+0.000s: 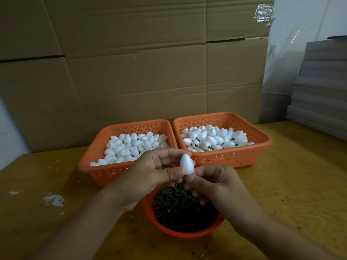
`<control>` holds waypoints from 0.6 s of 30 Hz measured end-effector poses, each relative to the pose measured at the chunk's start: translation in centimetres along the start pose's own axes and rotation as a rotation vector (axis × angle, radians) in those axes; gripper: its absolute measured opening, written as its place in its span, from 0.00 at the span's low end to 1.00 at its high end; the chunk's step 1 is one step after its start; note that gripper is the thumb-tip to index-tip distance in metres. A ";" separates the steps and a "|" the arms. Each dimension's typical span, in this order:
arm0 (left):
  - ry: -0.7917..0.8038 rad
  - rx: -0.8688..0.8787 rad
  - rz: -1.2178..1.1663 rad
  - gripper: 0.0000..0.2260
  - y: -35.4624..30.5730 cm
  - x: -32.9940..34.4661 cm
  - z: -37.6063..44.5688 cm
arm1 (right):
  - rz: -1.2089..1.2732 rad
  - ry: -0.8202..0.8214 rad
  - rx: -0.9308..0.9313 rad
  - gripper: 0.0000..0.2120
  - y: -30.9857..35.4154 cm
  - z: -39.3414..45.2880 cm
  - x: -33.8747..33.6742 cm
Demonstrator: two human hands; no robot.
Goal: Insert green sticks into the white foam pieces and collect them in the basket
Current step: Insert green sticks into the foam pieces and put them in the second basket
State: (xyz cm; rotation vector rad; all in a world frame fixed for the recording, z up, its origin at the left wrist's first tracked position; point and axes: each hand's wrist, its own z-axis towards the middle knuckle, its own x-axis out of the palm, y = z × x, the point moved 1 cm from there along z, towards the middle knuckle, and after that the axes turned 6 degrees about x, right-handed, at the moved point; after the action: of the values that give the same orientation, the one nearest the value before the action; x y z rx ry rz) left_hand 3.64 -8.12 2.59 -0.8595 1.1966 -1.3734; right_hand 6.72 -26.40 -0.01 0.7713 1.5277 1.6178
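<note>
Left hand (154,171) pinches foam piece (187,164) – upright

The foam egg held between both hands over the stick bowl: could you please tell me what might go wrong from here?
1. The foam egg is pinched only by the fingertips of the left hand and right hand; it may slip into the round bowl of green sticks.
2. The stick itself is hidden, so it could enter off-centre.
3. Both orange baskets look alike; the finished piece could land in the left basket instead of the right basket.
</note>
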 end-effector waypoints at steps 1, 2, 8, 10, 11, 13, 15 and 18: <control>0.009 -0.003 -0.001 0.16 -0.1 0.0 0.0 | 0.005 0.000 0.001 0.08 0.0 0.0 0.0; 0.014 -0.003 0.000 0.16 -0.1 -0.1 0.0 | 0.012 -0.006 0.000 0.08 0.0 0.0 0.0; -0.049 0.040 0.012 0.16 -0.2 0.1 0.0 | 0.057 -0.132 -0.040 0.06 0.1 0.1 -0.1; -0.073 0.051 0.033 0.16 -0.2 0.2 0.0 | 0.054 -0.148 -0.050 0.06 0.1 0.1 0.0; -0.081 0.055 0.046 0.16 -0.1 0.3 0.0 | 0.053 -0.151 -0.051 0.05 0.1 0.1 0.0; -0.090 0.065 0.060 0.15 -0.1 0.3 0.0 | 0.048 -0.154 -0.051 0.05 0.1 0.0 0.0; -0.088 0.075 0.058 0.15 -0.1 0.3 0.0 | 0.047 -0.154 -0.056 0.05 0.1 0.0 0.0; -0.088 0.084 0.073 0.14 0.0 0.3 0.0 | 0.042 -0.163 -0.067 0.04 0.1 0.1 0.0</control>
State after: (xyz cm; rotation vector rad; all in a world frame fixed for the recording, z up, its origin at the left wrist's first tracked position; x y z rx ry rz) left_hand 3.60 -8.41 2.57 -0.8019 1.0852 -1.3046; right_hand 6.78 -26.36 0.09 0.8807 1.3438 1.5874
